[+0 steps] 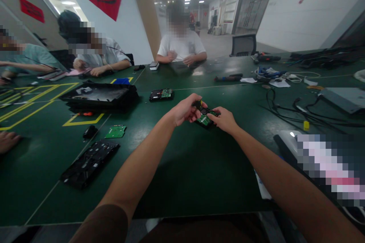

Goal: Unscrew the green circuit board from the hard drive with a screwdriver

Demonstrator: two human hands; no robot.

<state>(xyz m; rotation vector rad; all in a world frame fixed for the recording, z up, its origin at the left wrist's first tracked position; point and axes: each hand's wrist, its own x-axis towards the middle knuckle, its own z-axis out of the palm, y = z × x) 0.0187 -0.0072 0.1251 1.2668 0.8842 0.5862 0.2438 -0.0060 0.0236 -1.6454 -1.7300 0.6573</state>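
Over the green table, my left hand is closed around a short black-and-yellow screwdriver, mostly covered by the fingers. Its tip is hidden, so I cannot tell whether it touches the drive below. That hard drive has a green circuit board facing up. My right hand pinches the drive's right edge between thumb and fingers. Another hard drive lies further off to the left. A loose green circuit board and a black drive casing rest left of my left forearm.
Black trays are stacked at the left, near yellow tape. Cables and a grey metal box occupy the right. Several people sit around the table; a person's hand reaches in at the left edge. Tools lie toward the far side.
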